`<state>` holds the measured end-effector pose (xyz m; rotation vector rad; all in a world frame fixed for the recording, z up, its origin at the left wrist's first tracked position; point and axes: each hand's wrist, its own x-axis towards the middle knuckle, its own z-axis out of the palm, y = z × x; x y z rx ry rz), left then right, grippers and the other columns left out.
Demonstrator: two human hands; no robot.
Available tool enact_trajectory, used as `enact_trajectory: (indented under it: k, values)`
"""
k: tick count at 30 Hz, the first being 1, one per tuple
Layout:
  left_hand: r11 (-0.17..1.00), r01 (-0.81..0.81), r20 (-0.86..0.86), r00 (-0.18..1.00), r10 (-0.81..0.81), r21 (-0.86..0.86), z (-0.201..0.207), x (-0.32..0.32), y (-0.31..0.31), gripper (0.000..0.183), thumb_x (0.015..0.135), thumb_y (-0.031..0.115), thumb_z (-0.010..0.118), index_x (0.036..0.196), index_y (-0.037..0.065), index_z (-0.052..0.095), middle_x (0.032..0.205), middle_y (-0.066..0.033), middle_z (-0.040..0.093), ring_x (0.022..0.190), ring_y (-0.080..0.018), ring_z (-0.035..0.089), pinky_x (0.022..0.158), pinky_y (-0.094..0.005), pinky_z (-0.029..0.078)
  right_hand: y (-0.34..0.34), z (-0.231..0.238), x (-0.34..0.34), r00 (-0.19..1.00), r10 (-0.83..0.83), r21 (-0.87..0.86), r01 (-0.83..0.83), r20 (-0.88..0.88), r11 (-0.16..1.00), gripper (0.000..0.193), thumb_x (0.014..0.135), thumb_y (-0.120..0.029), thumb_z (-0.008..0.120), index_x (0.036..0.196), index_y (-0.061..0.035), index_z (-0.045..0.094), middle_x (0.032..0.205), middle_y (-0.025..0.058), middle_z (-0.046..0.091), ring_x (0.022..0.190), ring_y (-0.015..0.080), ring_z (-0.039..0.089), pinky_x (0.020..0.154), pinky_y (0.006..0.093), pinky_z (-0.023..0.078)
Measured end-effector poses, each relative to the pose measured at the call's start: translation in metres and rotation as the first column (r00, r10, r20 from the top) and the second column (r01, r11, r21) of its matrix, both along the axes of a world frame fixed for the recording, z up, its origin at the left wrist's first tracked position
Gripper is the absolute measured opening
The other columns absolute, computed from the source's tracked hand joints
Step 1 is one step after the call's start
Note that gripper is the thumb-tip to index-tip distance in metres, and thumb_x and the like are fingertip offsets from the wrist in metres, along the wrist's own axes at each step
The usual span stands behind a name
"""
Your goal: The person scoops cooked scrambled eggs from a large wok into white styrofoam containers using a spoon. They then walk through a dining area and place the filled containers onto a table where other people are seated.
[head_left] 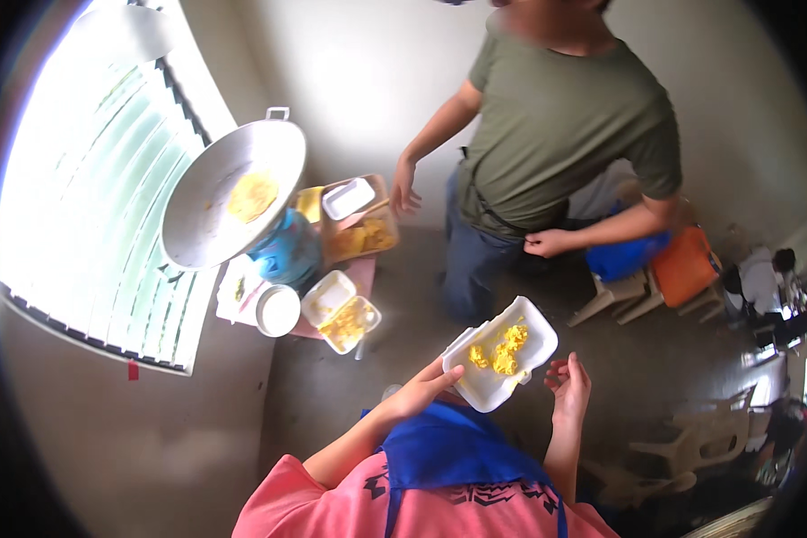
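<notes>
My left hand [429, 387] grips the near-left corner of a white foam food container [489, 390], thumb over the rim. Inside the container lie bits of yellow scrambled egg [506, 357]. To the right of it my right hand [569, 386] is raised, apart from the container, with fingers loosely bent and nothing visible in them. On a small table to the left, an open foam box [329, 292] has yellow food in one half. Behind it a large wide pan [188, 215] holds a flat yellow omelette [252, 197], above a blue stove-like base [289, 247].
A white bowl [278, 310] stands beside the open box. Behind it, a tray [387, 190] contains a white foam dish [348, 198] and yellow food. A person in a green shirt [569, 125] stands ahead. Plastic chairs, one with an orange bag [684, 266], are at the right.
</notes>
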<state>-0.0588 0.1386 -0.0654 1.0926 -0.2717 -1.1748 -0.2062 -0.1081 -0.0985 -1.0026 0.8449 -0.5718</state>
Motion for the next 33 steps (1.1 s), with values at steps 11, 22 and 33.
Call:
enact_trajectory:
  k: [11,22,33]
  values:
    - [0.958,0.286,-0.093,0.954,-0.283,0.013,-0.002,0.035,-0.029,0.063,0.096,0.037,0.05,0.145,0.009,0.023,0.128,-0.0102,0.049,0.11,-0.0197,0.053,0.086,-0.0336,0.05,0.016,-0.022,-0.008,0.962,-0.229,-0.009,0.233,0.147,0.973,0.052,0.08,0.005,0.054,0.13,-0.0055,0.045,0.13,0.0091,0.045,0.106,0.0183,0.05,0.092,0.0294,0.042]
    - [0.942,0.295,0.033,0.955,-0.294,-0.16,-0.027,-0.043,-0.168,0.062,0.098,0.039,0.043,0.147,0.008,0.02,0.127,-0.0128,0.049,0.101,-0.0221,0.059,0.082,-0.0325,0.052,-0.102,-0.023,-0.16,0.934,-0.356,-0.147,0.35,-0.015,0.925,0.038,0.083,-0.006,0.055,0.121,-0.0063,0.051,0.123,0.0084,0.052,0.105,0.0195,0.052,0.087,0.0319,0.04]
    - [0.996,-0.062,-0.012,0.998,0.061,-0.063,-0.018,-0.098,-0.169,0.059,0.097,0.04,0.046,0.145,0.011,0.028,0.122,-0.0135,0.055,0.095,-0.0235,0.063,0.083,-0.0347,0.051,-0.192,-0.004,-0.118,0.999,0.034,-0.136,-0.037,-0.022,0.99,0.019,0.087,-0.009,0.056,0.106,-0.0077,0.058,0.099,0.0021,0.057,0.089,0.0147,0.053,0.078,0.029,0.041]
